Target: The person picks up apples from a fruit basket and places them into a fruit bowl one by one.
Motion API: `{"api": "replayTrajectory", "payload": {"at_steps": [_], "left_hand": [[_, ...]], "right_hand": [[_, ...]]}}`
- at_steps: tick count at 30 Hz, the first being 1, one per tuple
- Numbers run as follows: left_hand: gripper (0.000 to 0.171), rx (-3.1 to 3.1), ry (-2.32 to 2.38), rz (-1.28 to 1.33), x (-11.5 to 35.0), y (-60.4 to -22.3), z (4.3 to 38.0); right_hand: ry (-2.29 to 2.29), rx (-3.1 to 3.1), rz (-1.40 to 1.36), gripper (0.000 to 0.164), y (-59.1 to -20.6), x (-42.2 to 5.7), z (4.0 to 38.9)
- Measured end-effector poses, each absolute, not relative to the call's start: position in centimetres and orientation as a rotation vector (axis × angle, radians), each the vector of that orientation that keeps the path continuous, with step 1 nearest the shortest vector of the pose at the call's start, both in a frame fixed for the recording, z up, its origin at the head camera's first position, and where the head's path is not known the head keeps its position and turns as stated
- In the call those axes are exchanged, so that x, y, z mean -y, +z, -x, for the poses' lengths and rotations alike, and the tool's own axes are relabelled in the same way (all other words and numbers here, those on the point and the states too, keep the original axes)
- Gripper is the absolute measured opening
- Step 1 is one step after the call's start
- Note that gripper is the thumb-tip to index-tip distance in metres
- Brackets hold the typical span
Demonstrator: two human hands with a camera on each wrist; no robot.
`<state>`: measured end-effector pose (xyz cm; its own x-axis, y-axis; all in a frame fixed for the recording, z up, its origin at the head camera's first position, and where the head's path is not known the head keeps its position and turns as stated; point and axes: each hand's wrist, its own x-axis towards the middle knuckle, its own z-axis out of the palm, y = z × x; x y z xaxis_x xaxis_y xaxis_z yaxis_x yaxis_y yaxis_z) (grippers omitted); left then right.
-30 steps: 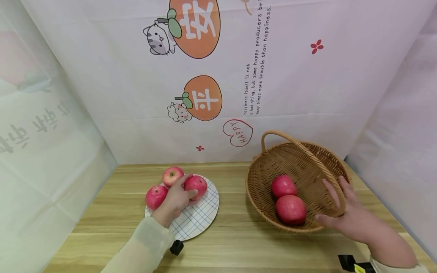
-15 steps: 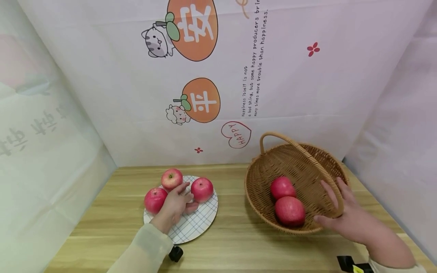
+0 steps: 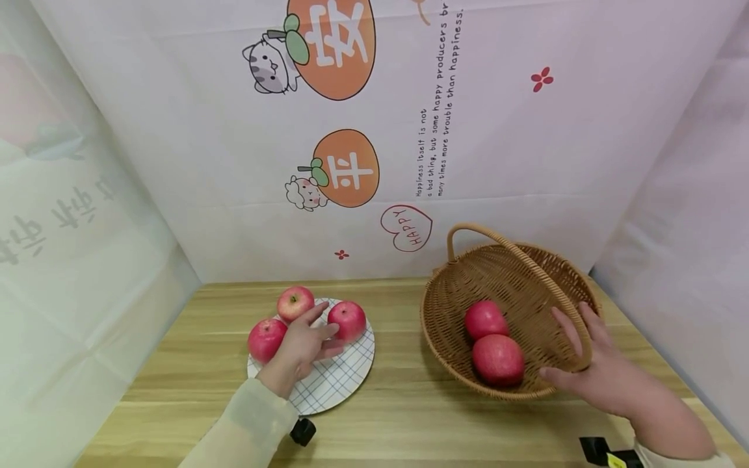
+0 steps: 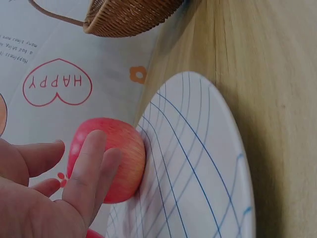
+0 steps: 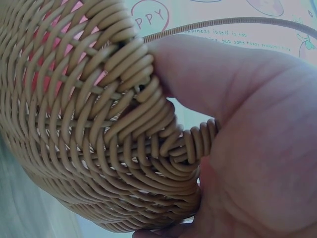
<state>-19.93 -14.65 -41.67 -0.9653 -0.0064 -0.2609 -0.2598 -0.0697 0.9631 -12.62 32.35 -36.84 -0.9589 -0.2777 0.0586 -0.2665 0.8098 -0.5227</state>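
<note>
Left hand [image 3: 301, 346] is kinda spread by an apple [image 3: 350, 318], lower left; right hand [image 3: 611, 377] grips the basket [image 3: 526, 318], lower right, probably steadying it.

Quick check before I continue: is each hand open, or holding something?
Left hand: open, holding nothing, next to an apple.
Right hand: holding the basket.

red apples [image 3: 351, 318], blue-checked white plate [image 3: 336, 387], tan basket [image 3: 480, 276]
</note>
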Motion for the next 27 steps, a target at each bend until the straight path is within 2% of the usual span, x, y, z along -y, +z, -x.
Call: {"api": "replayTrajectory", "payload": {"at_steps": [15, 27], "left_hand": [[0.067, -2.029, 2.157, 0.232, 14.3, -40.5, 19.3], [0.069, -1.972, 2.166, 0.012, 12.7, -37.5, 17.9]], "right_hand": [[-0.837, -2.974, 0.444, 0.11, -36.6, -32.2, 12.5], [-0.852, -2.952, 0.427, 0.109, -36.5, -32.2, 12.5]]}}
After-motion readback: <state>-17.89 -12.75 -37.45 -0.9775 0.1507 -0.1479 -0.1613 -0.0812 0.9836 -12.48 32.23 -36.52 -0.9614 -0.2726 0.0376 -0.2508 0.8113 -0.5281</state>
